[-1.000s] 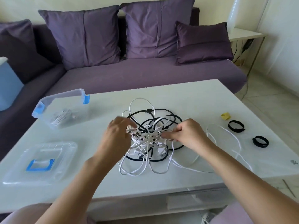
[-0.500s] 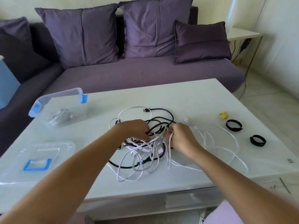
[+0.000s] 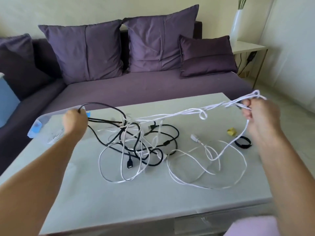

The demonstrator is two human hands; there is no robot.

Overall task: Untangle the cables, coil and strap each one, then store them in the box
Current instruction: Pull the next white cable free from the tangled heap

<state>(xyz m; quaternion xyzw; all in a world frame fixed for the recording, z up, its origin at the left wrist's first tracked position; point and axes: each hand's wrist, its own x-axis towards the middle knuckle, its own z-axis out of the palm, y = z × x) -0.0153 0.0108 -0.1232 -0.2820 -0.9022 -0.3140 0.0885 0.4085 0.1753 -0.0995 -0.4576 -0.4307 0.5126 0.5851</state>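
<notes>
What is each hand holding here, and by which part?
Left hand grips the black cable by a loop; right hand grips the white cable by bunched loops.

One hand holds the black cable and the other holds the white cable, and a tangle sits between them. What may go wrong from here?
1. The left hand and right hand hold the black cable and white cable nearly taut across the tangle; more pull may tighten it.
2. Loose white loops lie by the black strap and yellow piece; dragging may sweep these off the table.
</notes>
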